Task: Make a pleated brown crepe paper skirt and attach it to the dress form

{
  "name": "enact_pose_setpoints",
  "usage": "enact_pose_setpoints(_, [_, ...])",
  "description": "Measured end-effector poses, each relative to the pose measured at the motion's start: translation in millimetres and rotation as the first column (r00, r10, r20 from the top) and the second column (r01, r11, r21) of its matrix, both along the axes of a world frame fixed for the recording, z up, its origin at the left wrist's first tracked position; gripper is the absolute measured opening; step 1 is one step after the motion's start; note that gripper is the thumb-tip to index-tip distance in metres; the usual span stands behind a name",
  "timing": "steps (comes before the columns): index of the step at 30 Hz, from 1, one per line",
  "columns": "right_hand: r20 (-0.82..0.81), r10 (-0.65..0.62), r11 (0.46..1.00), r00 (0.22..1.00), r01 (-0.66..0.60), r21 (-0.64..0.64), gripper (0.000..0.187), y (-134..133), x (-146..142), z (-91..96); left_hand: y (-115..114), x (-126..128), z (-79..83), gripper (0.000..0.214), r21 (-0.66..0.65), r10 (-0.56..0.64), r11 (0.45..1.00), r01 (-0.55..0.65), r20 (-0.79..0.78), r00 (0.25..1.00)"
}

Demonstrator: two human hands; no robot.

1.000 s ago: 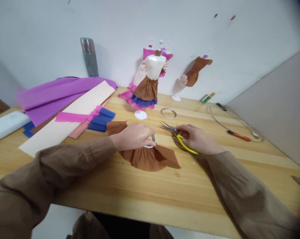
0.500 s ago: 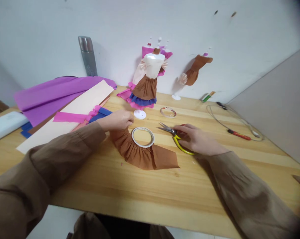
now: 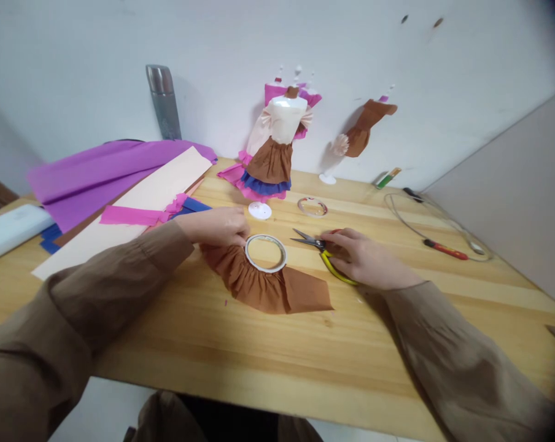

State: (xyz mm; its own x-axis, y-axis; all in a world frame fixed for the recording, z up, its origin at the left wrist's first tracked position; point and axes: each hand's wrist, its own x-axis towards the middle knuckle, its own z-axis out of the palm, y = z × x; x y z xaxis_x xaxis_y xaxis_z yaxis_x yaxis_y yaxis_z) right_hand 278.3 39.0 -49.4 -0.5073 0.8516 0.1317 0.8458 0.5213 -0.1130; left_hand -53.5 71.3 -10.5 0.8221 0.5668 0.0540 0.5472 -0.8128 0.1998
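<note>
My left hand (image 3: 218,225) pinches the left end of a gathered brown crepe paper strip (image 3: 263,285) that curves round a white tape ring (image 3: 265,252) on the wooden table (image 3: 268,350). My right hand (image 3: 363,258) is closed on yellow-handled scissors (image 3: 323,252), whose blades point left toward the ring and are slightly apart. The scissors rest low over the table, a short gap from the ring.
Purple, cream, pink and blue paper sheets (image 3: 121,178) lie at the back left, next to a steel flask (image 3: 163,101). A dressed mannequin (image 3: 275,147) and a second small stand (image 3: 351,141) are at the back. A clear tape roll (image 3: 312,207), white disc (image 3: 260,210), cable and red tool (image 3: 444,250) lie right.
My left hand moved off the tape ring to the left end of the brown strip and has stayed there. The ring is now uncovered. The right hand with the scissors barely shifted.
</note>
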Motion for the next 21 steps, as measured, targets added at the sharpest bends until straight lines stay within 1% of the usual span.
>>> enact_pose_setpoints(3, [0.013,0.000,1.000,1.000,0.000,-0.003,0.042,0.4,0.4,-1.6,-2.4,-0.5,3.4,0.022,-0.088,0.003,0.996,-0.015,-0.137,0.991])
enact_pose_setpoints(6, [0.011,-0.057,0.998,0.998,0.057,0.005,0.044,-0.5,-2.9,-2.1,-5.1,0.2,7.1,0.025,-0.169,0.009,0.985,-0.040,-0.183,0.983])
enact_pose_setpoints(8, [-0.038,-0.112,0.994,0.993,0.112,0.003,0.049,-1.9,-7.6,-1.5,-6.4,1.0,8.7,0.025,-0.200,0.008,0.979,-0.046,-0.187,0.982])
enact_pose_setpoints(10, [-0.137,-0.128,0.992,0.982,0.126,-0.024,0.054,-3.3,-13.5,-0.2,-7.3,1.6,9.7,0.023,-0.196,0.029,0.978,-0.068,-0.195,0.980])
enact_pose_setpoints(12, [-0.208,-0.106,0.993,0.972,0.094,-0.064,0.055,-4.0,-18.6,1.2,-7.8,1.8,10.6,0.017,-0.179,0.055,0.980,-0.090,-0.190,0.980])
enact_pose_setpoints(15, [-0.193,-0.101,0.990,0.976,0.079,-0.117,0.051,-2.5,-21.3,1.3,-7.6,1.1,10.3,0.011,-0.179,0.062,0.979,-0.094,-0.176,0.982])
enact_pose_setpoints(18, [-0.194,-0.161,0.980,0.968,0.134,-0.144,0.045,0.4,-18.9,-1.2,-6.0,-0.2,6.5,0.008,-0.181,0.027,0.982,-0.058,-0.167,0.986])
enact_pose_setpoints(21, [-0.291,-0.185,0.977,0.939,0.143,-0.159,0.045,0.3,-21.6,-1.9,-4.1,-0.5,1.2,0.006,-0.132,0.007,0.991,-0.027,-0.149,0.989])
